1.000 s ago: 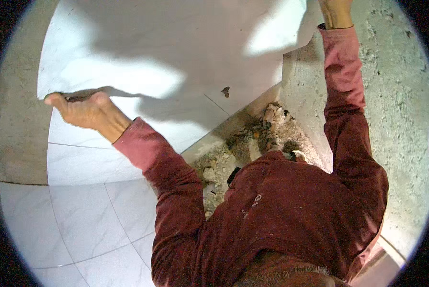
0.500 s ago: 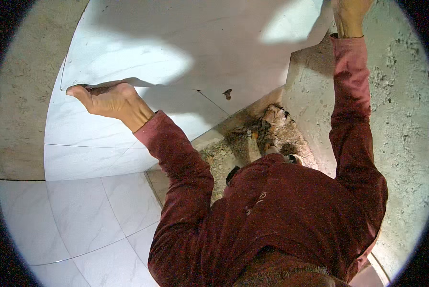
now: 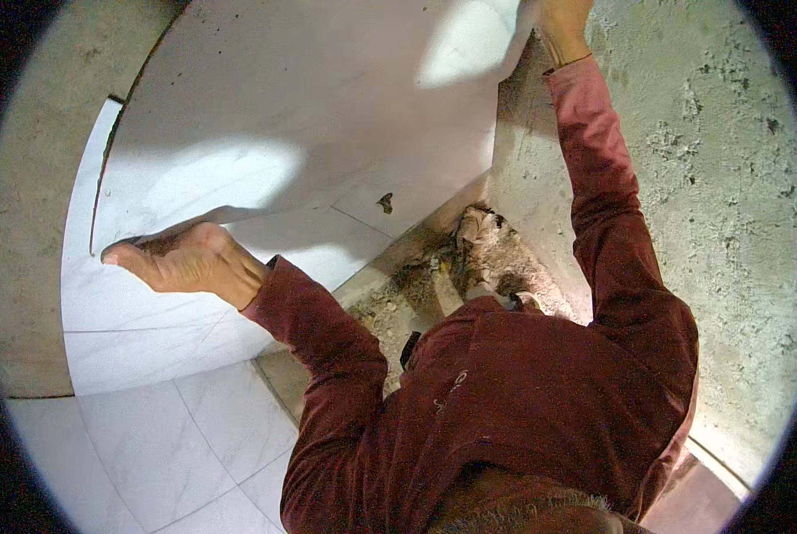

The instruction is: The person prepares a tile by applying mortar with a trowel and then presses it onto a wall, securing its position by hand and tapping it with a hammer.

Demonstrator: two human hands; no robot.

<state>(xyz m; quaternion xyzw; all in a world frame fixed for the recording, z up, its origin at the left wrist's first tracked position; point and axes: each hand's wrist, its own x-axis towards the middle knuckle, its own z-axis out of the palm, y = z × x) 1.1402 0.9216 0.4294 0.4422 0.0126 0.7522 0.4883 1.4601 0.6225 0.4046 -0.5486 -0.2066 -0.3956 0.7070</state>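
A large white marbled tile fills the upper middle of the view, against a lower row of white tiles. My left hand cups its lower left edge from below, thumb outward and the other fingers mostly hidden. The palm looks dirty. Up at the top right, my right hand is at the big tile's right edge; the frame cuts it off and its fingers do not show. A small dark broken spot marks the tile surface at lower right. Both arms wear dark red sleeves.
Rough grey cement wall runs down the right side, with bare cement on the left. Rubble and debris lie in the corner below the tiles. White marbled tiles with dark joints extend at lower left.
The view has shifted, putting both hands further left and my left hand lower. A dark gap shows more clearly along the large tile's left edge, with a strip of lower tile beside it.
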